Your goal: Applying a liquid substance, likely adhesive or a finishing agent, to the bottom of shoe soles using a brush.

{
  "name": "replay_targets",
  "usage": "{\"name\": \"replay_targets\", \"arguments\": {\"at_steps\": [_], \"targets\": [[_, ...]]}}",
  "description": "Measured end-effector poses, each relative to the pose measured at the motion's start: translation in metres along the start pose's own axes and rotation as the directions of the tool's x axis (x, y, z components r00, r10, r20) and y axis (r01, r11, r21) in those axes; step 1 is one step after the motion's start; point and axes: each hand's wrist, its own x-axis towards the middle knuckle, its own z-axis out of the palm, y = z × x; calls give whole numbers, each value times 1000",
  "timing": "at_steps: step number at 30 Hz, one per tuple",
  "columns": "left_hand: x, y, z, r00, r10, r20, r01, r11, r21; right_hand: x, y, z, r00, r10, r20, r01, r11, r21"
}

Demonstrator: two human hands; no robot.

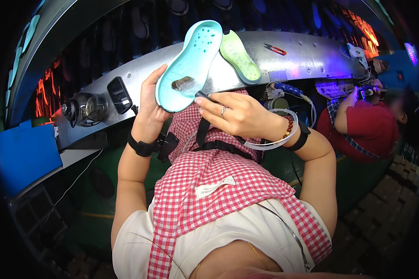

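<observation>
A pale turquoise shoe sole [193, 58] is tilted up in front of me, with small holes at its toe end. My left hand [150, 102] grips its heel end along the left edge. In my closed right hand [239, 114] is a brush [185, 84] with a dark handle. Its brown and whitish bristles, slightly blurred, rest on or just over the inner face of the heel. Behind the turquoise sole, to the right, a light green sole [239, 56] lies on the metal bench [298, 63].
Red-handled thread snips [275, 49] lie farther right on the bench. On the left are a black rectangular tray [119, 95] and a transparent pot [89, 109] with a dark lid. Rows of soles sit beyond the bench. A person in red [370, 121] works at the right.
</observation>
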Motion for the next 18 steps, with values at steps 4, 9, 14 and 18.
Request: {"name": "replay_targets", "arguments": {"at_steps": [4,9,14,18], "targets": [[-4,-2,3,1000,-30,5,30,999,22,0,13,-5,996,88,3,-88,990,109],[-5,-7,10,1000,1,-29,3,993,121,-7,41,1,964,263,-36,-243,930,277],[-2,-17,14,994,33,-103,-22,994,104,-1,71,18,684,729,-33,-530,527,664],[4,-16,8,1000,13,16,-13,999,30,12,69,29,699,706,-112,-459,563,688]]}}
